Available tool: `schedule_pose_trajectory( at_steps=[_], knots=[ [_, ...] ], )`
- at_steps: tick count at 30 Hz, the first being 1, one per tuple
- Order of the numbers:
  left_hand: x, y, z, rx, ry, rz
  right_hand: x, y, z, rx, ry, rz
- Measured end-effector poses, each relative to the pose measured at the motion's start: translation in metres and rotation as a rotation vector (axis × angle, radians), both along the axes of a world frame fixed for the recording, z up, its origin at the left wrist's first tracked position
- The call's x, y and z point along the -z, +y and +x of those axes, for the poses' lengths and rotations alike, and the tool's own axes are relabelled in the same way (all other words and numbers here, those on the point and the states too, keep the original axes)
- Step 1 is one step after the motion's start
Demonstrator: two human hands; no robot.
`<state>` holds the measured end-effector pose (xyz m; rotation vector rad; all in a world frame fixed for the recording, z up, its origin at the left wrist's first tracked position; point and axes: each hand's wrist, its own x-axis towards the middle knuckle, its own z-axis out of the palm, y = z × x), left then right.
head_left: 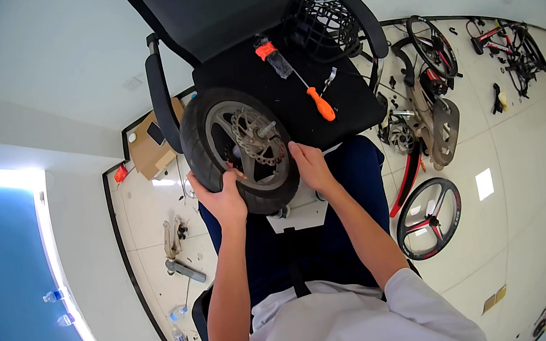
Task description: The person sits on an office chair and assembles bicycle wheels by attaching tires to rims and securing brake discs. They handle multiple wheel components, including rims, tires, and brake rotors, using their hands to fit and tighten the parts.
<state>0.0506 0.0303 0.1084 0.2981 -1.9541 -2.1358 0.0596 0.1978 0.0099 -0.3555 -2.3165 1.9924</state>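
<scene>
Both hands are gripping the wheel [239, 148] upright at the chair [348, 105] edge.
The left hand [222, 198] is clasping the tyre and the right hand [311, 166] is bracing the rim — likely steadying it; reaching the screwdriver [313, 96] would need one hand freed.

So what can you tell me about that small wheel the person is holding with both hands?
The small wheel has a fat black tyre, a grey metal rim and a drilled brake disc with an axle stub at its hub. It stands tilted on its edge at the front of the black office chair. The left hand grips its lower left tyre; the right hand presses its right side.
</scene>
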Motion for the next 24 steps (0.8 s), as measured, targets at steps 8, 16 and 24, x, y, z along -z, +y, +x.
schedule_pose_trajectory(
  at_steps=[8, 16, 24],
  knots=[
    [-0.003, 0.014, 0.007, 0.028, 0.025, -0.097, -0.015, 0.005, -0.010, -0.060, 0.026, 0.139],
    [0.008, 0.032, 0.021, -0.003, 0.087, -0.156, 0.000, 0.010, -0.002, 0.009, -0.073, 0.124],
    [0.018, 0.042, 0.033, 0.086, 0.101, -0.124, 0.000, 0.001, 0.012, 0.171, -0.101, 0.226]
  ],
)
